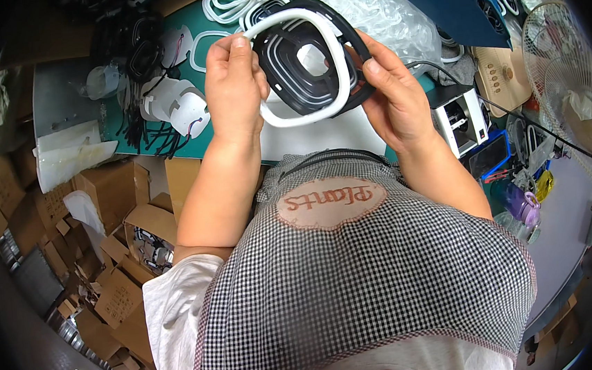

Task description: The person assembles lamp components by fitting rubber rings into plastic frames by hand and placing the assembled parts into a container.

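My left hand [234, 85] is closed on a white rounded-square ring [305, 120], with the thumb and fingers pinching its left side. The ring lies in front of a black plastic housing [279, 64] that has light curved lines and a hole in its middle. Wrapped round the right edge of the black housing is my right hand [398, 93], its thumb on the near side. Both parts are held up above the table, tilted and overlapping. Whether the ring touches the housing all round I cannot tell.
White rings [226, 2] are piled at the back of the green table [192, 148]. Clear plastic bags [387, 18] lie behind my hands, and curved white pieces [171, 104] at left. A white-and-black device [459, 120] and a fan [564, 59] stand at right. Cardboard boxes [120, 296] crowd the lower left.
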`<control>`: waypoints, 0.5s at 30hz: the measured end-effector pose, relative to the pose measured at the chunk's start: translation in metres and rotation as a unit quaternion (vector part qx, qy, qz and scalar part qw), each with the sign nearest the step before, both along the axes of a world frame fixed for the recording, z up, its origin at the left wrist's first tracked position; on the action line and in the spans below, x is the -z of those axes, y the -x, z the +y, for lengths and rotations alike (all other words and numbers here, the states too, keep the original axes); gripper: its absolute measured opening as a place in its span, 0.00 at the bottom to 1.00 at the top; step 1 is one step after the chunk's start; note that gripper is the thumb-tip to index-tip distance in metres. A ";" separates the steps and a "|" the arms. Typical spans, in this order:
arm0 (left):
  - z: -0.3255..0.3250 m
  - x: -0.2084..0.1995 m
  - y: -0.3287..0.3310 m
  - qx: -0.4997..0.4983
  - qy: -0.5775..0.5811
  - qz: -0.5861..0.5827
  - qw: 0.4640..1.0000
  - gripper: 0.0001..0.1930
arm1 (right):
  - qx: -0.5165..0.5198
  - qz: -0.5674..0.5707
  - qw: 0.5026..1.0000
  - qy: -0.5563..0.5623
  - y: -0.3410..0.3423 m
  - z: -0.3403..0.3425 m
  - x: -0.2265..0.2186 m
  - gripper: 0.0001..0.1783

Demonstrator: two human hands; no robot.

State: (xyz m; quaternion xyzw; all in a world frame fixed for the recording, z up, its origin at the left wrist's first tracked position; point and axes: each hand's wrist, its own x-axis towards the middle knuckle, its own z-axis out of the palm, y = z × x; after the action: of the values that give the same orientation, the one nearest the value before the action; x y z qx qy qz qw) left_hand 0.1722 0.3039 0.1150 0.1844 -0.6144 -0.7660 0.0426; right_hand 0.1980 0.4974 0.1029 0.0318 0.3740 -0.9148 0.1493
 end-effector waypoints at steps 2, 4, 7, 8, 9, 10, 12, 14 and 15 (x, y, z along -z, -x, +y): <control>-0.003 -0.003 0.001 0.102 -0.001 0.054 0.993 0.11 | 0.031 -0.023 0.999 -0.020 0.003 0.004 0.008 0.26; -0.009 -0.006 0.005 0.214 0.007 0.057 0.975 0.11 | 0.050 -0.044 0.994 -0.082 0.006 0.006 0.008 0.24; -0.003 -0.014 0.008 0.293 0.175 0.041 0.939 0.13 | -0.047 -0.005 0.981 -0.190 0.000 0.007 0.011 0.25; -0.002 -0.019 0.010 0.335 0.222 0.035 0.915 0.13 | -0.076 0.021 0.977 -0.201 -0.002 0.004 0.010 0.28; 0.001 -0.025 0.011 0.376 0.268 0.029 0.887 0.14 | -0.104 -0.002 0.963 -0.249 -0.003 0.003 0.007 0.28; 0.004 -0.018 0.009 0.362 0.215 0.064 0.905 0.18 | -0.069 -0.006 0.963 -0.261 -0.004 0.001 0.009 0.27; 0.001 -0.017 0.004 0.349 0.176 0.050 0.919 0.21 | 0.027 -0.036 0.970 -0.239 -0.006 -0.004 0.019 0.25; -0.002 -0.017 -0.002 0.334 0.079 0.000 0.939 0.26 | 0.118 -0.101 0.980 -0.122 0.003 0.000 0.023 0.24; -0.003 -0.013 -0.007 0.335 0.076 0.003 0.939 0.26 | 0.143 -0.102 0.980 -0.092 0.007 0.004 0.026 0.25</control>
State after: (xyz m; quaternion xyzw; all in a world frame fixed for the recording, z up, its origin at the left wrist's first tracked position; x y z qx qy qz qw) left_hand 0.1795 0.3014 0.1283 -0.0386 -0.6966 -0.6877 -0.2006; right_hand 0.1913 0.5013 0.0765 0.1921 0.4311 -0.8801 0.0511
